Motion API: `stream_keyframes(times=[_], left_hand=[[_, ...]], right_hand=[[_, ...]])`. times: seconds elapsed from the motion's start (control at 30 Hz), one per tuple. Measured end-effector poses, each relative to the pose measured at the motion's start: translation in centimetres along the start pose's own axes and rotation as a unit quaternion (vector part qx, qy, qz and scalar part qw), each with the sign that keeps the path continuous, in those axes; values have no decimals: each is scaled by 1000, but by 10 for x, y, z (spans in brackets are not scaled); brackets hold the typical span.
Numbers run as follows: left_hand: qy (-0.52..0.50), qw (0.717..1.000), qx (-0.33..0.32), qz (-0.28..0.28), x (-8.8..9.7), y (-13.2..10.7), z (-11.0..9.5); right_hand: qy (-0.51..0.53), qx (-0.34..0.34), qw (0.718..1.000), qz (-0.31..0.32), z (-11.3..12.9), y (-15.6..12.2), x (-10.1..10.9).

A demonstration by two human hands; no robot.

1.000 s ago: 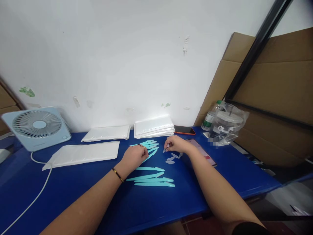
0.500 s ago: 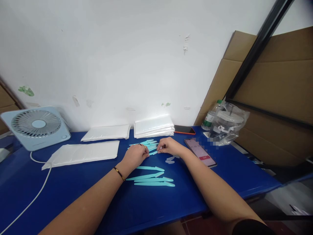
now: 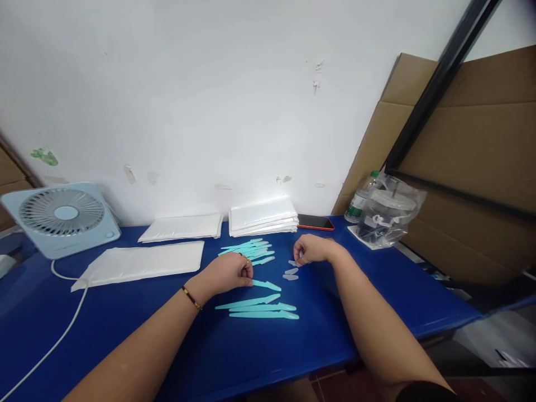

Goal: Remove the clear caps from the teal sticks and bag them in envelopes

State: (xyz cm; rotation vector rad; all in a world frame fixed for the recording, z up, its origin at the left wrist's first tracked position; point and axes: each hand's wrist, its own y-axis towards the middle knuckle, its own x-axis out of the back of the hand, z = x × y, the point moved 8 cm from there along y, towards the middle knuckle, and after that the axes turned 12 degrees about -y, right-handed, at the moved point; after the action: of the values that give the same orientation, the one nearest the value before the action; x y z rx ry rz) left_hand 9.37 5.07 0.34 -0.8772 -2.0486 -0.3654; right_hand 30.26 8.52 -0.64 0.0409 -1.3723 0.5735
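Note:
My left hand [image 3: 229,273] is closed, thumb and finger pinching the handle end of a teal eyebrow razor [image 3: 268,285] on the blue table. Several more eyebrow razors [image 3: 263,315] lie just nearer to me, roughly side by side. Beyond my left hand is a bunch of overlapping teal razors [image 3: 254,245]. To the right, my right hand [image 3: 312,249] has its fingertips pinched together on a small clear blade cap [image 3: 292,263], partly covered by the fingers. Two other loose clear caps [image 3: 290,277] lie just below those fingertips.
White flat packets [image 3: 263,216] are stacked against the wall, with more packets [image 3: 146,263] to the left. A blue fan [image 3: 62,218] with a white cable stands far left. A phone [image 3: 316,222], a bottle [image 3: 358,204] and a bagged cup [image 3: 389,215] are at the right.
My left hand has come back from the far bunch to a nearer razor. My right hand has left a razor in that bunch and moved right to the clear caps, now covering the pink-screened phone.

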Motion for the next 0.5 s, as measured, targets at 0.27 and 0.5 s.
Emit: stream_keyframes(times=[0.27,0.5], left_hand=[[20,990,67,-125,6,8,14],[12,988,93,-123,8,8,19]], right_hand=[[68,86,991,-74,32,18,-2],[78,102,989,-68,36,19,-4]])
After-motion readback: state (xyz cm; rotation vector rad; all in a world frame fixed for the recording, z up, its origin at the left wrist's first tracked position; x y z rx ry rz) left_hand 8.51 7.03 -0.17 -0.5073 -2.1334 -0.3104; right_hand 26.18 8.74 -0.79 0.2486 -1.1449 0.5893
